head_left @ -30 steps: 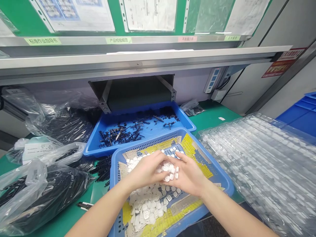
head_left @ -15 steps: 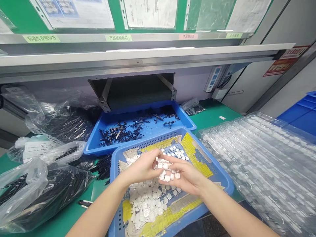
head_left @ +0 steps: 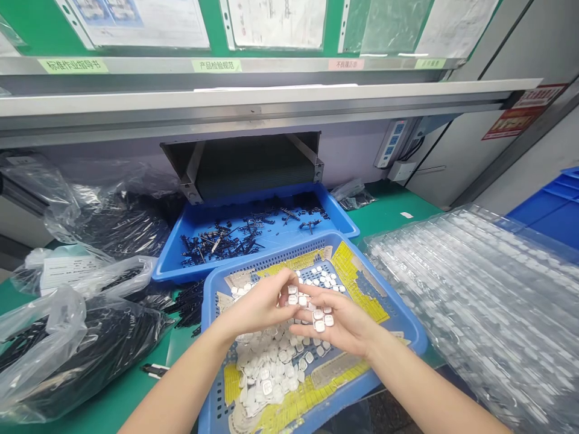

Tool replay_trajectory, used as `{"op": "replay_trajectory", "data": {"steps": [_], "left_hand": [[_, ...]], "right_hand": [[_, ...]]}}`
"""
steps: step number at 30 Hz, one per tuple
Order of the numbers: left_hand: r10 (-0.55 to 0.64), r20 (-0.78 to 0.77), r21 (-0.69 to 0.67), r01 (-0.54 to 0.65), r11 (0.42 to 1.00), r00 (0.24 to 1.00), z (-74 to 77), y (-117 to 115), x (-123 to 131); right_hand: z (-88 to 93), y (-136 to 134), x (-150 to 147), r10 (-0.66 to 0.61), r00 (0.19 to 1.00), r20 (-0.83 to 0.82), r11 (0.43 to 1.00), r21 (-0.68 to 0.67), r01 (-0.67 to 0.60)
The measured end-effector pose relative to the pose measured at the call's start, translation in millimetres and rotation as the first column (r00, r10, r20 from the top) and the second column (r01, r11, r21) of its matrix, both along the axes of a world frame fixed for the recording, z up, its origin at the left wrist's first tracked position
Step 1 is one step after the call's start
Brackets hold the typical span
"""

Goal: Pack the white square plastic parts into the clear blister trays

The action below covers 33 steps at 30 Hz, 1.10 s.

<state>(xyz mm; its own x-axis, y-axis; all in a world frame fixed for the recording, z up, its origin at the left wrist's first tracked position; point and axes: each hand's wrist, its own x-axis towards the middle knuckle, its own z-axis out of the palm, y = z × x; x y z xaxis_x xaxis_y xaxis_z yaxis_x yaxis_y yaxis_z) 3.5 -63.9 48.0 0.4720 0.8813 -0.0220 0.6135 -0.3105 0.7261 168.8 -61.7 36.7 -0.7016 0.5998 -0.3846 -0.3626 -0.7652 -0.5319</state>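
My left hand (head_left: 256,304) and my right hand (head_left: 337,325) meet above a blue perforated plastic basket (head_left: 275,251). Small white square parts (head_left: 319,319) lie on the fingers of my right hand, and a few more sit at the fingertips of my left hand. Both hands are curled around these parts, which touch between my fingers. Below my hands, a heap of the same parts (head_left: 266,367) lies on yellow-printed paper (head_left: 357,283) lining the basket. My hands hide the middle of the heap.
Behind the basket, a blue tray (head_left: 190,271) holds black parts on metal-looking runners. Clear bags of black parts (head_left: 81,343) lie at left on the green bench. Stacked clear blister trays (head_left: 470,313) fill the right side, before a blue crate (head_left: 549,208).
My hands have drawn slightly apart and opened a little, turning the parts between them. Fewer white parts now show in my fingers than a second ago.
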Motion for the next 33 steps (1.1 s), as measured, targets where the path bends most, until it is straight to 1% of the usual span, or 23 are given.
{"op": "replay_trajectory", "data": {"steps": [3, 7, 9, 13, 17, 19, 29, 33], "left_hand": [[-0.013, 0.024, 0.013, 0.012, 1.0, 1.0, 2.2, 0, 1], [-0.002, 0.065, -0.003, 0.002, 1.0, 0.998, 4.0, 0, 0], [0.009, 0.087, -0.001, -0.009, 1.0, 0.996, 4.1, 1, -2], [0.037, 0.136, 0.012, -0.039, 0.999, 0.99, 1.3, 4, -7], [0.071, 0.206, -0.003, -0.072, 0.997, 0.976, -3.2, 5, -9], [0.073, 0.218, 0.015, -0.078, 0.997, 0.973, -4.9, 5, -8], [0.08, 0.143, 0.154, -0.102, 0.983, 0.987, -6.7, 4, 0], [0.062, 0.095, 0.208, -0.081, 0.975, 0.993, -6.9, 2, 3]], "right_hand": [[-0.1, -1, -1, 0.008, 0.999, 0.043, 0.999, 0.051, -0.01], [-2.2, -1, -2, -0.02, 0.998, 0.065, 0.999, 0.045, 0.017], [-4.4, 0, -3, -0.054, 0.996, 0.066, 0.998, 0.02, 0.052], [-9.4, 1, -3, -0.16, 0.985, 0.065, 0.986, -0.026, 0.162], [-9.6, 2, -3, -0.253, 0.966, 0.054, 0.967, -0.031, 0.254], [-8.1, 3, -3, -0.282, 0.958, 0.058, 0.958, -0.028, 0.284], [-7.1, 4, -5, -0.349, 0.936, 0.05, 0.935, -0.048, 0.352], [-7.2, 4, -7, -0.369, 0.929, 0.025, 0.929, -0.031, 0.369]]}}
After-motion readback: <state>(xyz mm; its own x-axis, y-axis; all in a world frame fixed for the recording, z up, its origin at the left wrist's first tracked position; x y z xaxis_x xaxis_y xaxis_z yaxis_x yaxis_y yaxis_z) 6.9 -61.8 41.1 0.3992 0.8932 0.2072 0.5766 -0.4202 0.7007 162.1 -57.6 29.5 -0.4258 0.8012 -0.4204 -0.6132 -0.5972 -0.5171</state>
